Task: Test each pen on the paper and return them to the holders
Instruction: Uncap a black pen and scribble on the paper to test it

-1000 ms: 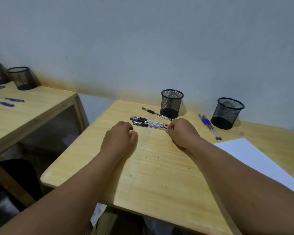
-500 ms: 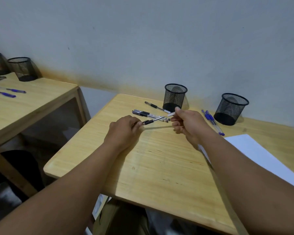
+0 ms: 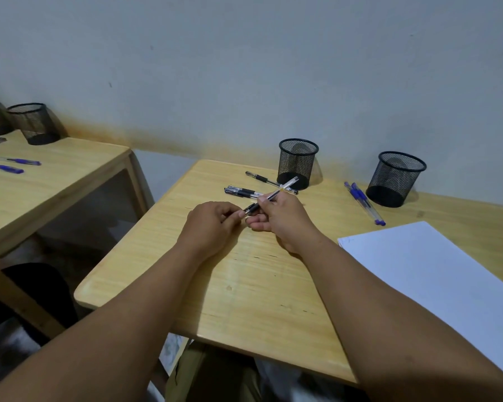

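My right hand (image 3: 282, 220) pinches a black pen (image 3: 285, 187) by its clear barrel, tilted with the back end up toward the holders. My left hand (image 3: 212, 224) pinches the pen's cap end (image 3: 249, 210) with its fingertips. Other black pens (image 3: 241, 191) lie on the wooden table (image 3: 244, 285) just beyond my hands, and one more black pen (image 3: 259, 177) lies by the left mesh holder (image 3: 297, 163). Blue pens (image 3: 363, 203) lie beside the right mesh holder (image 3: 395, 178). The white paper (image 3: 436, 280) lies at the right.
A second wooden table (image 3: 50, 181) stands to the left with two mesh holders (image 3: 32, 123) and two blue pens (image 3: 15, 161). A gap separates the two tables. The grey wall runs right behind the holders.
My right hand picked one black pen off the table and raised it. My left hand came over and took hold of its cap end.
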